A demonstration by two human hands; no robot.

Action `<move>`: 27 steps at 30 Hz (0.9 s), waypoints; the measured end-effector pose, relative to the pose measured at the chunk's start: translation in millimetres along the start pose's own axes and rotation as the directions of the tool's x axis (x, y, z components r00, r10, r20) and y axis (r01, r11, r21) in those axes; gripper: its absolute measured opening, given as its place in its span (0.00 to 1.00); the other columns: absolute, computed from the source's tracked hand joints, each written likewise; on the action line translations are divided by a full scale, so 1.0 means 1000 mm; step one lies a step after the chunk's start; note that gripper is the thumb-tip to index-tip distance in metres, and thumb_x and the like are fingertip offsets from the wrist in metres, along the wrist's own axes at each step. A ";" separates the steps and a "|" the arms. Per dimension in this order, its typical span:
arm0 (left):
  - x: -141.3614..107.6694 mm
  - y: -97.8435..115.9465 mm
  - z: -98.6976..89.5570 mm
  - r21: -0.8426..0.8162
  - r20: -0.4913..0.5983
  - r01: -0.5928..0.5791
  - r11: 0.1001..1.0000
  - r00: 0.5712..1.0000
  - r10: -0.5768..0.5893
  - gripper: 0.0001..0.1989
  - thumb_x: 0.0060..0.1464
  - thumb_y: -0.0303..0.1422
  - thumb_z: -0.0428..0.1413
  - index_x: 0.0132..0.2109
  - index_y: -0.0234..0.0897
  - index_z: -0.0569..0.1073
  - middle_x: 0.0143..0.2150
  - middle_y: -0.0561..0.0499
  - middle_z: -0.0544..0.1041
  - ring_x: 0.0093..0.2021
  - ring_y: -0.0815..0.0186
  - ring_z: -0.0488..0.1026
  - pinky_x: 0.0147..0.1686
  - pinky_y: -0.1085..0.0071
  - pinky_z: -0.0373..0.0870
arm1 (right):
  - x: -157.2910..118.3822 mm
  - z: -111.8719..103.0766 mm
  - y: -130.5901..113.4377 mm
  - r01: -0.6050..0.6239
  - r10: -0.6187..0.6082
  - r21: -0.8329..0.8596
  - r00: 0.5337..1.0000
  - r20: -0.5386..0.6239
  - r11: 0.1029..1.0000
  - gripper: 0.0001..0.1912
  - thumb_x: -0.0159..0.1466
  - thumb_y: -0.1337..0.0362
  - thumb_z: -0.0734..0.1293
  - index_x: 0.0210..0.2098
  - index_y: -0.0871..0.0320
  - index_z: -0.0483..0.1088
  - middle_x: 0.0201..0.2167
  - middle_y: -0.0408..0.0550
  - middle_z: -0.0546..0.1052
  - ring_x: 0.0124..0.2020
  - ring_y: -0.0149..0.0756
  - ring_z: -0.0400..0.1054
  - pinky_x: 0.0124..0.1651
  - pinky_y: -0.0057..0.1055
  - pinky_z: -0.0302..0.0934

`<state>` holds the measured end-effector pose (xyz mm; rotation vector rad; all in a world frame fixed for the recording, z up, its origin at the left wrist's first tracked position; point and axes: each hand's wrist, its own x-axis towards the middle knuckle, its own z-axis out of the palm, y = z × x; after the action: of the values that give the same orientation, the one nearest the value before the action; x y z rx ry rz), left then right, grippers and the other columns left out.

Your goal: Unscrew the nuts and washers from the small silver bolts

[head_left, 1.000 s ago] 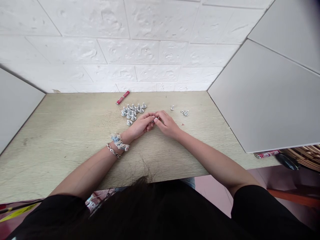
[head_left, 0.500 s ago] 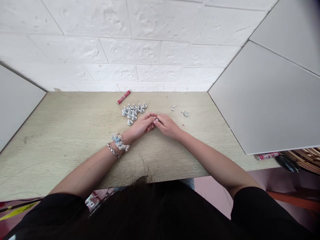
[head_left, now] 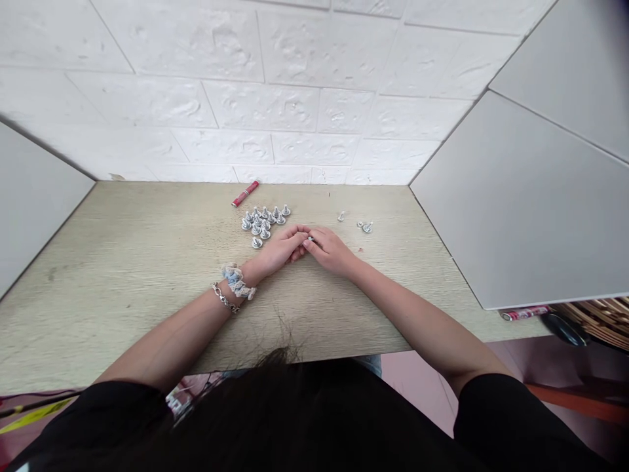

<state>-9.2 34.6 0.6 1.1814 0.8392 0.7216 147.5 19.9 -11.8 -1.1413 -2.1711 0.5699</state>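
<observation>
My left hand (head_left: 282, 251) and my right hand (head_left: 330, 250) meet at the middle of the wooden table, fingertips together. Between them shows the tip of a small metal bolt (head_left: 310, 238); the rest of it is hidden by the fingers. Both hands are closed around it. Just beyond my left hand stands a cluster of several silver bolts with washers (head_left: 257, 221), their shanks pointing up. One of these, a bolt (head_left: 257, 242), sits nearest my left wrist. Right of my hands are a lone bolt (head_left: 341, 216), a small nut (head_left: 360, 224) and a bolt with a washer (head_left: 367, 227).
A red tube (head_left: 245, 194) lies near the white brick wall. Grey panels border the table (head_left: 147, 275) on both sides. At the right edge are another red tube (head_left: 525, 313), a dark object (head_left: 565, 328) and a woven item (head_left: 599, 321).
The view has shifted slightly. My hands stay together around the small bolt, with only a slight change at the fingertips.
</observation>
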 end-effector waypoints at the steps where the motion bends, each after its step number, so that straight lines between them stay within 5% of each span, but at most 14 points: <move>1: 0.000 0.000 0.000 -0.005 0.000 0.001 1.000 1.000 -0.001 0.07 0.54 0.33 0.53 0.39 0.34 0.68 0.21 0.57 0.63 0.18 0.78 0.57 0.16 0.80 0.51 | 0.000 0.000 0.000 -0.001 0.001 -0.002 1.000 0.003 1.000 0.17 0.67 0.57 0.53 0.30 0.58 0.66 0.35 0.50 0.72 0.40 0.37 0.63 0.49 0.39 0.57; 12: 0.000 0.001 0.000 -0.081 0.010 0.035 0.996 0.999 -0.034 0.09 0.54 0.35 0.55 0.39 0.33 0.69 0.21 0.57 0.63 0.19 0.78 0.58 0.17 0.81 0.51 | 0.000 0.000 -0.002 -0.012 0.013 0.042 1.000 -0.023 0.999 0.16 0.67 0.59 0.52 0.29 0.57 0.64 0.32 0.48 0.71 0.37 0.36 0.63 0.46 0.37 0.57; 16: -0.002 0.003 0.000 -0.149 0.035 0.038 0.988 0.999 -0.033 0.11 0.53 0.36 0.56 0.41 0.34 0.68 0.22 0.57 0.63 0.19 0.77 0.58 0.18 0.81 0.53 | -0.003 -0.001 -0.004 -0.071 0.077 0.127 0.996 -0.041 0.989 0.05 0.61 0.65 0.56 0.33 0.57 0.62 0.33 0.47 0.71 0.38 0.37 0.63 0.45 0.36 0.57; 20: -0.002 0.004 0.000 -0.148 0.035 0.029 0.989 0.999 -0.024 0.11 0.53 0.36 0.56 0.42 0.34 0.68 0.23 0.58 0.63 0.19 0.78 0.57 0.18 0.81 0.54 | -0.006 -0.001 -0.004 -0.133 0.148 0.228 0.988 -0.053 0.965 0.17 0.53 0.71 0.59 0.42 0.57 0.58 0.36 0.45 0.71 0.39 0.36 0.64 0.44 0.35 0.57; 24: -0.002 0.005 0.001 -0.149 0.023 0.046 0.988 0.999 -0.043 0.11 0.53 0.35 0.56 0.41 0.33 0.68 0.23 0.57 0.63 0.19 0.78 0.58 0.18 0.81 0.54 | -0.004 0.001 -0.004 -0.191 0.222 0.241 0.969 -0.105 0.951 0.06 0.61 0.60 0.58 0.35 0.56 0.59 0.30 0.43 0.69 0.34 0.34 0.63 0.39 0.33 0.57; 27: -0.003 0.006 0.001 -0.140 0.009 0.058 0.988 0.998 -0.057 0.11 0.53 0.35 0.57 0.41 0.34 0.68 0.22 0.58 0.62 0.19 0.78 0.58 0.18 0.81 0.54 | -0.001 0.001 -0.002 -0.164 0.196 0.202 0.970 -0.147 0.966 0.17 0.65 0.52 0.54 0.27 0.56 0.61 0.27 0.45 0.67 0.32 0.33 0.61 0.38 0.32 0.57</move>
<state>-9.9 33.3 6.5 1.0287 0.8020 0.7188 146.1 17.7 -11.8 -1.2437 -1.8417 0.7168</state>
